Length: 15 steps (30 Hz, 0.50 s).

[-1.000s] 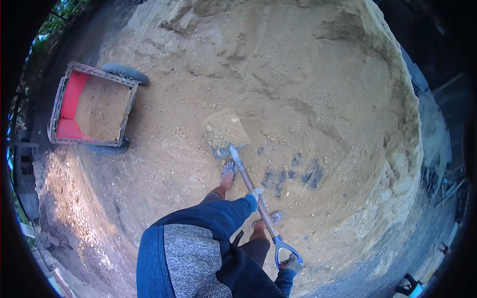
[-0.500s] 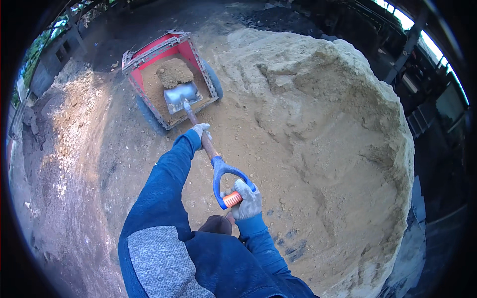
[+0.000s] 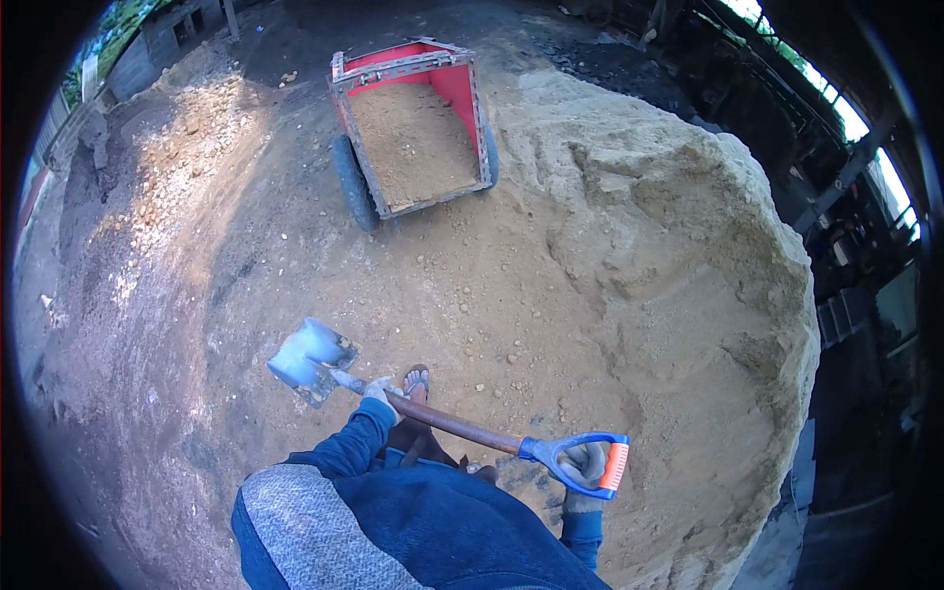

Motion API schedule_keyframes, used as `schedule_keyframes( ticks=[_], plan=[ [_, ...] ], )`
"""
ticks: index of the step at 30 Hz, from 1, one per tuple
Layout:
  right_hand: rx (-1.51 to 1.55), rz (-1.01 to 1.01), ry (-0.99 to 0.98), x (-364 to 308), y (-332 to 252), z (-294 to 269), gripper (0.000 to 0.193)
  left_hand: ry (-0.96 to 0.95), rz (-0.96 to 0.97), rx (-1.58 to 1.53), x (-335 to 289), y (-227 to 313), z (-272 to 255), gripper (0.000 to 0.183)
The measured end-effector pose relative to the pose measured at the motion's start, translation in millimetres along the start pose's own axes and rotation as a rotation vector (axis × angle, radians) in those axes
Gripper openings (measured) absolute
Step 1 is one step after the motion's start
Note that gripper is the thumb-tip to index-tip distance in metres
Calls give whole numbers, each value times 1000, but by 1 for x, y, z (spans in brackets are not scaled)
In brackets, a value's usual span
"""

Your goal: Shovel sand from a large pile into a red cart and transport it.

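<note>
Across the front of my body lies a shovel [image 3: 452,425] with a brown shaft, its shiny metal blade [image 3: 313,356] out to the left with no soil on it. My left hand [image 3: 382,395], in a pale glove, is closed round the shaft close to the blade. On the right, my gloved right hand [image 3: 584,468] is at the blue D-shaped handle with its orange grip, fingers curled inside the loop. Farther ahead stands a red two-wheeled cart [image 3: 462,93], its bed holding loose brown soil [image 3: 413,143].
A tall, dug-out mound of sandy soil [image 3: 688,295] rises along the right. Pale rubble [image 3: 192,143] lies at the far left. My sandalled foot [image 3: 417,378] stands on the dirt ground just beyond the shaft. Dark structures line the far right.
The clump of soil has left the shovel and lies in the cart. Both hands have drawn the shovel back from the cart and swung it crosswise, blade leftward, handle rightward.
</note>
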State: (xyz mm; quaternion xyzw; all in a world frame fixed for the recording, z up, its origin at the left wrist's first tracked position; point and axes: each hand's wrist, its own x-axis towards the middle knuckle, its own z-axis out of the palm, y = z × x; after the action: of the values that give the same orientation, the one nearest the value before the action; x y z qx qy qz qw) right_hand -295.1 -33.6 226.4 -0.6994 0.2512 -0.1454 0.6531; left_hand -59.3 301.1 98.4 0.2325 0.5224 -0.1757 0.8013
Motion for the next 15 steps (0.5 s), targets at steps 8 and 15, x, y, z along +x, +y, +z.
schedule_keyframes(
  ticks=[8, 15],
  plan=[
    [529, -424, -442, 124, -134, 216, 56, -137, -102, -197, -22, 75, 99, 16],
    [1015, -860, -619, 224, -338, 339, 15, -849, -19, -44, -138, 213, 253, 27]
  ],
)
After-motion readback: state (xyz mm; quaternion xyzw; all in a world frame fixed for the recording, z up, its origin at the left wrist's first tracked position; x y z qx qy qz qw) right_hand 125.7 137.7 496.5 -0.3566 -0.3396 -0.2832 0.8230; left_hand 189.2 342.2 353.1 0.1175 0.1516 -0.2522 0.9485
